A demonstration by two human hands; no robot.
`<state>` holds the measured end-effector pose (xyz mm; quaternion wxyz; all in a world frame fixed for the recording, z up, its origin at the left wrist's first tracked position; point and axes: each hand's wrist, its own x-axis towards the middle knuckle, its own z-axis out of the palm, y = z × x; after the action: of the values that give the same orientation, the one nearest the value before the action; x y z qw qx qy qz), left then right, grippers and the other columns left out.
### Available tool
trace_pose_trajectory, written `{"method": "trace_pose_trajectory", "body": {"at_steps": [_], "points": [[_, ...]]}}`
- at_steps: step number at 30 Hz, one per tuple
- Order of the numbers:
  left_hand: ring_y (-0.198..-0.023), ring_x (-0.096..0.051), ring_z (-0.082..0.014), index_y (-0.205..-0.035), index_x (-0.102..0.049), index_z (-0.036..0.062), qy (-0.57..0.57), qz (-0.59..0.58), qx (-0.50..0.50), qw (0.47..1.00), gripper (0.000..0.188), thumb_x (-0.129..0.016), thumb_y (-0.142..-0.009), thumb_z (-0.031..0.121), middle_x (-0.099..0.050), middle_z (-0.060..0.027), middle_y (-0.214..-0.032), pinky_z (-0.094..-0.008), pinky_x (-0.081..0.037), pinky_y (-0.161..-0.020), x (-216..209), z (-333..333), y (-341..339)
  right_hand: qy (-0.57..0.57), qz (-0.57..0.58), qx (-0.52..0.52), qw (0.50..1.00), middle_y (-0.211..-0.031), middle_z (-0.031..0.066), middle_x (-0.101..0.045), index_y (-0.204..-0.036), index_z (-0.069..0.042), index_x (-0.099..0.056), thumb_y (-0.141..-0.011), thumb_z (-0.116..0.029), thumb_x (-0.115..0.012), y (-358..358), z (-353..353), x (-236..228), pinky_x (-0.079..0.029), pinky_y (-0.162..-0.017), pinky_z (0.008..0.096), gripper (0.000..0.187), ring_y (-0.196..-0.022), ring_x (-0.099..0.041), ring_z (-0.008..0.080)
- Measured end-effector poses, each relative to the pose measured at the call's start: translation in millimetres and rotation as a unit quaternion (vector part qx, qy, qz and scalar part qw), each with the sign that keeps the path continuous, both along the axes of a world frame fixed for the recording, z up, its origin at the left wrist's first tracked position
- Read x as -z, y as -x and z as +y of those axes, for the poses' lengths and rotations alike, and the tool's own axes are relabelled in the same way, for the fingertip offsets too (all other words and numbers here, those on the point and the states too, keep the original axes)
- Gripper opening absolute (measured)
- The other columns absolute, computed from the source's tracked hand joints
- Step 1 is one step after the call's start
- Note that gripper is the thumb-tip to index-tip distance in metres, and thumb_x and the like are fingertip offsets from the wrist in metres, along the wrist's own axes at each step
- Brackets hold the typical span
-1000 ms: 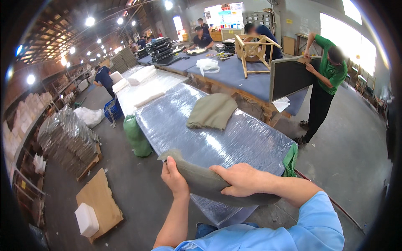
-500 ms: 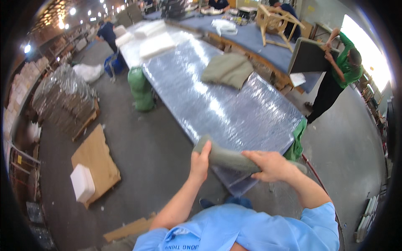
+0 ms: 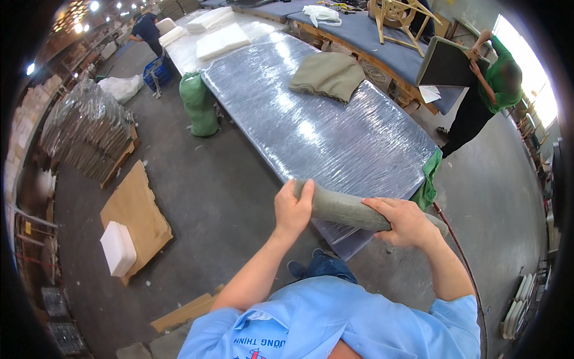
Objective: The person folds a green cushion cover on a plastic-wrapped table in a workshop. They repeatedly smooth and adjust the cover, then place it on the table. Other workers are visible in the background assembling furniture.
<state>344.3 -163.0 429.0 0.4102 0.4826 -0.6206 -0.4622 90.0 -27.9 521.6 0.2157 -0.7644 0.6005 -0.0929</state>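
Between my hands, above the near end of the table, is a grey-green fabric-covered cushion (image 3: 348, 210), seen nearly edge-on. My left hand (image 3: 292, 210) grips its left end with the thumb on top. Farther right, my right hand (image 3: 404, 223) is wrapped over it, and a bit of the cushion sticks out past the wrist. Its underside is hidden. A pile of similar grey-green fabric (image 3: 329, 75) lies on the plastic-wrapped table (image 3: 353, 143), beyond my hands.
White foam pads (image 3: 222, 42) lie at the table's far end. A green sack (image 3: 199, 105) stands at its left side; green cloth (image 3: 428, 179) hangs at the right corner. Cardboard (image 3: 137, 218) with white foam blocks (image 3: 118, 248) lies on the floor. A co-worker in green (image 3: 502, 78) holds a dark panel.
The cushion and both hands have moved slightly up and to the right in the picture, still gripping. My view has shifted, so the table sits a little higher.
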Motion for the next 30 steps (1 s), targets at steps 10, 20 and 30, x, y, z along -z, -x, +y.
{"method": "trace_pose_trajectory", "body": {"at_steps": [10,20,30], "points": [[-0.086,-0.064,-0.0133,-0.104,-0.073,-0.0014,-0.063,0.155,0.004,0.986,0.029,-0.067,-0.103,0.027,-0.072,-0.0035,-0.090,-0.0309,-0.051,-0.079,19,-18,8,0.015,-0.011,-0.015,1.000,-0.129,0.0142,-0.067,-0.150,-0.016,-0.050,-0.073,-0.018,-0.083,5,-21,-4,-0.056,-0.094,0.0460,0.084,-0.113,-0.067,0.0375],[-0.095,-0.063,-0.0124,-0.115,-0.071,-0.0004,-0.130,0.321,0.033,0.937,0.029,-0.065,-0.105,0.026,-0.071,-0.0027,-0.103,-0.0288,-0.050,-0.084,36,-18,25,-0.018,-0.004,-0.047,0.999,-0.137,0.0145,-0.064,-0.156,-0.017,-0.041,-0.082,-0.030,-0.078,30,-29,-1,-0.055,-0.096,0.0470,0.084,-0.114,-0.067,0.0388],[-0.120,-0.057,-0.0209,-0.143,-0.050,-0.0041,0.060,0.239,-0.011,0.969,0.048,-0.056,-0.105,0.024,-0.062,-0.0113,-0.131,-0.0359,-0.042,-0.107,33,33,55,-0.090,-0.061,-0.128,0.986,-0.146,0.0264,-0.051,-0.164,-0.011,-0.026,-0.092,-0.037,-0.074,64,-40,12,-0.051,-0.103,0.0507,0.090,-0.121,-0.061,0.0455]]}}
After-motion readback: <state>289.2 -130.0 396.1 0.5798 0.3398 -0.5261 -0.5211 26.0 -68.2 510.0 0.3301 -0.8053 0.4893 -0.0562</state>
